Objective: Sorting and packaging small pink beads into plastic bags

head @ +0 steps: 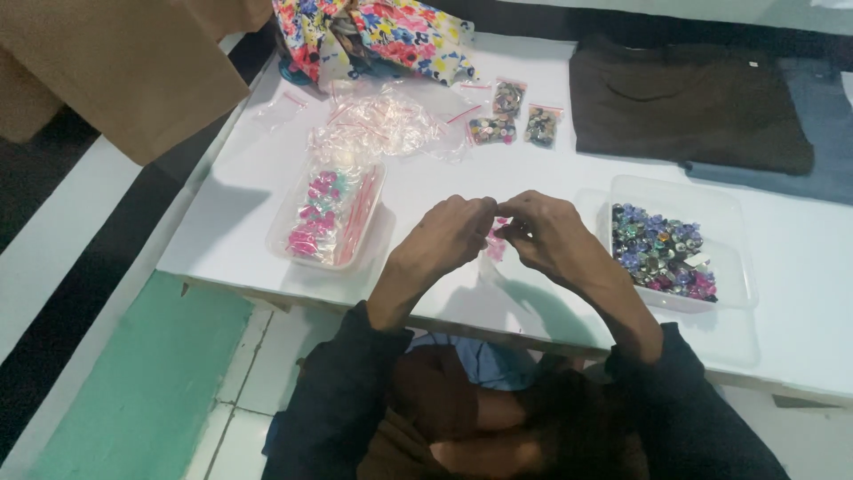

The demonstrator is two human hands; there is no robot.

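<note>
Both hands, left hand (449,233) and right hand (544,233), pinch shut on 1 small clear bag (495,244) of pink pieces, hanging lengthwise toward the desk's (426,191) near edge.

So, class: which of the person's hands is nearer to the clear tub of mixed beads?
The right hand. It sits just beside the tub of mixed beads, apart from its near wall. The left hand is farther off, on the right hand's other side.

- Pink beads (313,233) are seen in the left clear tray (283,238).
- Floral cloth (373,36) is patterned brightly, far.
- White table (498,169); dark brown garment (689,102), far right.
</note>
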